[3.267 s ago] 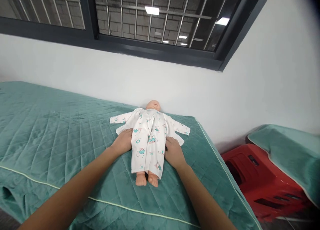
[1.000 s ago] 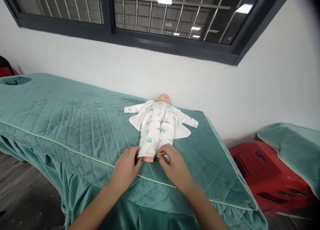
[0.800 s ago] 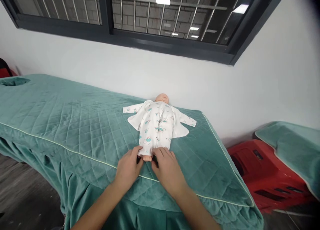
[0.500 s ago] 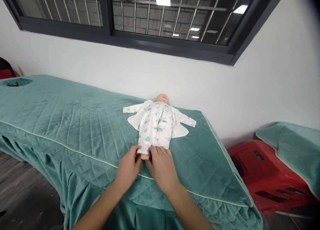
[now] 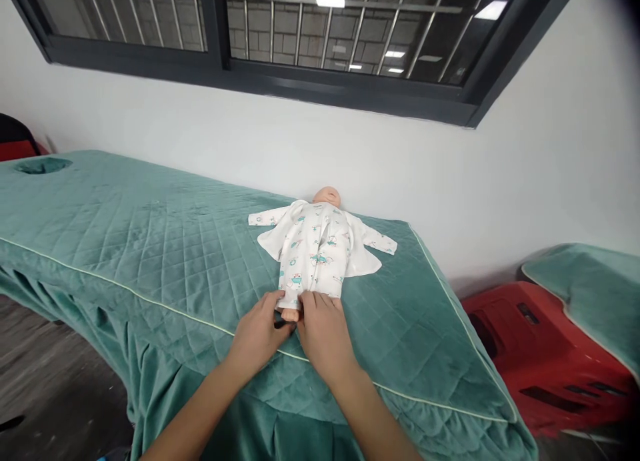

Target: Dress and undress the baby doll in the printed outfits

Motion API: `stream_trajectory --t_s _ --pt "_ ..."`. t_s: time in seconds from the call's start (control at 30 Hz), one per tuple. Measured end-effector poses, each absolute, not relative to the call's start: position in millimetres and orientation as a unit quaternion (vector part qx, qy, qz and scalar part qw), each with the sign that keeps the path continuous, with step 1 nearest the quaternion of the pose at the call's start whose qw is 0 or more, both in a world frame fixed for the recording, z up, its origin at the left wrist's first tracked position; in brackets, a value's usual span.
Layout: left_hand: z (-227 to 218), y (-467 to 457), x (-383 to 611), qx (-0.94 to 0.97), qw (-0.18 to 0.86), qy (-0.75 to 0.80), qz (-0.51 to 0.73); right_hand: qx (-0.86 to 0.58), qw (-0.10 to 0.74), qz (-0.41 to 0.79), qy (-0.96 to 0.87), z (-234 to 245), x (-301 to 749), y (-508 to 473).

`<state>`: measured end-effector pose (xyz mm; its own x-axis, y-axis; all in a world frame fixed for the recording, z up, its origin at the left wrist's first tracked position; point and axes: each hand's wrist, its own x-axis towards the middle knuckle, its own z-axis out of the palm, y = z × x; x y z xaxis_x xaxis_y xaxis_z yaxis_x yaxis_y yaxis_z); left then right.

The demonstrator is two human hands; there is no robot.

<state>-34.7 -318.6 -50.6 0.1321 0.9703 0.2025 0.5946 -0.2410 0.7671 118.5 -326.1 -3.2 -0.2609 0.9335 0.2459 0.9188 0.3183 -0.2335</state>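
Left hand (image 5: 256, 334) touches trouser hem (image 5: 289, 304) near bed's front edge (image 5: 185, 313).

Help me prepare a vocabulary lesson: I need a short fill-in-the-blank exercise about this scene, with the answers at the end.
1. One bare ____ of the doll shows below the trouser hem, between the left hand and the right hand.
2. The doll's head lies close to the white ____ below the window frame.
3. The slotted plastic object at the picture's right side is ____ in colour.
4. The hand nearer that plastic object is the ____ one.

Missing words: foot; wall; red; right.
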Motion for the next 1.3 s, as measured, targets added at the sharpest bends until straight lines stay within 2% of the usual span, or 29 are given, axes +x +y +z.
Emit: stream_trajectory --t_s 0.53,0.8,1.03,1.3 --pt "-63 -320 -29 0.735 0.107 0.565 0.359 -0.537 0.239 0.095 -0.803 -5 136 -329" --pt "-63 -324 -27 0.752 0.054 0.563 0.338 -0.579 0.218 0.062 -0.783 -5 118 -326" --pt "-68 -326 -33 0.722 0.138 0.539 0.412 -0.565 0.242 0.067 -0.786 -7 120 -326" --pt "-64 -332 -29 0.675 0.228 0.559 0.425 -0.539 0.261 0.065 -0.798 6 129 -342"
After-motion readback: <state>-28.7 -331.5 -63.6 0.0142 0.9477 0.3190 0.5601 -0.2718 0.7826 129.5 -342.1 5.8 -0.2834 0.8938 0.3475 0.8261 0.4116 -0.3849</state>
